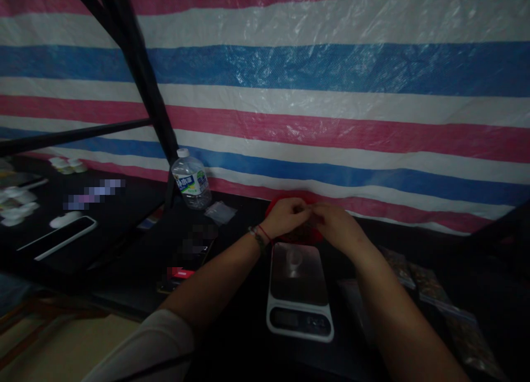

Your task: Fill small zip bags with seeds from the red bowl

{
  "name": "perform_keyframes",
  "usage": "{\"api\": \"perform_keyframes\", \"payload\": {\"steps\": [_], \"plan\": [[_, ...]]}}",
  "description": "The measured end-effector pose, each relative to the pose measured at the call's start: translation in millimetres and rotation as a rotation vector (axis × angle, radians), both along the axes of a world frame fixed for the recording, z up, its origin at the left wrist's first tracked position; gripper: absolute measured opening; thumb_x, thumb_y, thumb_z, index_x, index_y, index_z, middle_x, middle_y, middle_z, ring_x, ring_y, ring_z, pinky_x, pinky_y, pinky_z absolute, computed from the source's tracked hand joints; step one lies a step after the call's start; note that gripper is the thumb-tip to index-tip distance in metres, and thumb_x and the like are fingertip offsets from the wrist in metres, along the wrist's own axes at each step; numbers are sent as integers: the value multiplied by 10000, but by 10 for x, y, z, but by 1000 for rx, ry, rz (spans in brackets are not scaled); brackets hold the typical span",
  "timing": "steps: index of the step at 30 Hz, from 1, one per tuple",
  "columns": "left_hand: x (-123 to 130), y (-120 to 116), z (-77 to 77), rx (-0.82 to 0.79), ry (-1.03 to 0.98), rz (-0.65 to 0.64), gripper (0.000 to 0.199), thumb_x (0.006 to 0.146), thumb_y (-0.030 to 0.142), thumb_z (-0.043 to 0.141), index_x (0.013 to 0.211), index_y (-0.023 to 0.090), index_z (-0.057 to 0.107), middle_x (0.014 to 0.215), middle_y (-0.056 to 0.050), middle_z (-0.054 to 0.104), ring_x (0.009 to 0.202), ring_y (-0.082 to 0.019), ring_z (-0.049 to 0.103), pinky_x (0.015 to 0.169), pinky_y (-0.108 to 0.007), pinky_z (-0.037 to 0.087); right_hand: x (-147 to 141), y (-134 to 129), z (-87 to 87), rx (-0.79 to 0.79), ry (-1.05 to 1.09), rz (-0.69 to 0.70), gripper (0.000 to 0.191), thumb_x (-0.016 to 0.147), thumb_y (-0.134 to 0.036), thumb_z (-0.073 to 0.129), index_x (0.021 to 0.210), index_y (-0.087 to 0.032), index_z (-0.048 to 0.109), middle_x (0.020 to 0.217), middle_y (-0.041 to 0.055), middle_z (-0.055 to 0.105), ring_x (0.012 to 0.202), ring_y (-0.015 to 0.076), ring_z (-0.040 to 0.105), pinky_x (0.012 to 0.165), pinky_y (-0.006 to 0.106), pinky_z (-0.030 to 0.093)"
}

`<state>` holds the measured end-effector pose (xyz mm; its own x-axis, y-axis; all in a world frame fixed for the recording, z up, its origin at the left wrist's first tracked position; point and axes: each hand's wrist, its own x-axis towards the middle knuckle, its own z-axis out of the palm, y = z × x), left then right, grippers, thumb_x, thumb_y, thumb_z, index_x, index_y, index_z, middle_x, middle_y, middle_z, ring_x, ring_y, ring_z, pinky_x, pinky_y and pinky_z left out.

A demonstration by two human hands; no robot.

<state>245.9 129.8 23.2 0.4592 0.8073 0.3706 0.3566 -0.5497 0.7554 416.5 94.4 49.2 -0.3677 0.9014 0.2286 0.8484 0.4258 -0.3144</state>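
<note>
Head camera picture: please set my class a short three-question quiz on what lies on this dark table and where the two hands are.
1. True or false: the water bottle lies on its side.
2. Which thing sits directly nearer the person than the two hands? A) phone B) kitchen scale C) bottle
3. Fill in: the left hand and right hand meet over a ____ bowl.

Key
1. False: it stands upright by the black pole.
2. B: the kitchen scale lies just below the hands.
3. Red: the red bowl shows behind the hands; what the fingers pinch is too dark to tell.
</note>
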Motion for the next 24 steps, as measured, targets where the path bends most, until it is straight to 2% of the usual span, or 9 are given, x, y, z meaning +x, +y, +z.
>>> {"api": "perform_keyframes", "payload": {"steps": [1, 3, 5, 9, 12, 14, 17, 22, 24], "plan": [[-19, 2, 15, 98, -1, -10, 279, 769, 378, 627, 920, 147, 667, 910, -64, 680, 854, -191, 618, 784, -301, 479, 15, 10, 1, 6, 36, 5, 315, 793, -94, 525, 1025, -191, 714, 1114, 102, 680, 985, 232, 628, 881, 340, 456], [-49, 7, 26, 265, 29, -95, 603, 634, 397, 772, 1166, 166, 608, 1187, -124, 631, 1095, -273, 569, 968, -385, 424, 39, 19, 5, 12, 95, 16, 358, 754, -101, 577, 1070, -211, 702, 1179, 90, 658, 1059, 244, 602, 933, 361, 443], [-56, 15, 6, 324, 87, -188, 790, 585, 371, 814, 1295, 175, 530, 1313, -145, 566, 1200, -304, 517, 1043, -411, 370, 44, 16, 6, -3, 135, 49, 354, 733, -117, 607, 1060, -212, 703, 1169, 88, 660, 1073, 248, 595, 957, 377, 435], [-22, 57, -81, 215, 104, -132, 576, 711, 251, 691, 1265, 184, 549, 1220, -108, 632, 1073, -250, 600, 963, -362, 434, 16, 52, -58, -13, 295, 97, 241, 771, -211, 604, 991, -203, 701, 1095, 81, 676, 1036, 231, 607, 971, 388, 432], [-13, 127, -131, 79, 12, 36, 446, 723, 249, 672, 1155, 169, 593, 1122, -88, 665, 986, -225, 617, 916, -346, 456, 7, 154, -188, -1, 621, -71, 273, 825, -366, 553, 1005, -188, 654, 1058, 87, 674, 1009, 231, 612, 912, 394, 474], [-14, 177, -151, -37, -108, 117, 377, 724, 261, 677, 1076, 150, 602, 1044, -79, 675, 937, -209, 617, 890, -344, 464, 7, 224, -286, -121, 878, -164, 342, 840, -429, 511, 1080, -203, 602, 1120, 85, 657, 1007, 222, 619, 833, 371, 515], [7, 207, -164, -218, -402, 72, 323, 724, 238, 673, 1019, 142, 584, 987, -60, 663, 897, -170, 611, 860, -311, 469, -18, 270, -385, -425, 1142, -162, 386, 812, -376, 544, 1182, -267, 539, 1213, 60, 626, 1000, 193, 635, 787, 331, 538], [82, 131, -147, -491, -827, -127, 330, 688, 185, 649, 1002, 158, 552, 926, -21, 637, 815, -126, 615, 777, -261, 479, -137, 212, -391, -891, 1377, -82, 270, 809, -300, 567, 1064, -216, 589, 952, 68, 692, 767, 169, 671, 756, 325, 546], [97, 101, -132, -553, -895, -170, 301, 667, 168, 638, 957, 152, 558, 859, -5, 628, 761, -117, 609, 737, -249, 477, -171, 191, -382, -940, 1436, -37, 199, 808, -284, 591, 986, -199, 613, 885, 55, 694, 736, 154, 664, 736, 290, 543]]}}
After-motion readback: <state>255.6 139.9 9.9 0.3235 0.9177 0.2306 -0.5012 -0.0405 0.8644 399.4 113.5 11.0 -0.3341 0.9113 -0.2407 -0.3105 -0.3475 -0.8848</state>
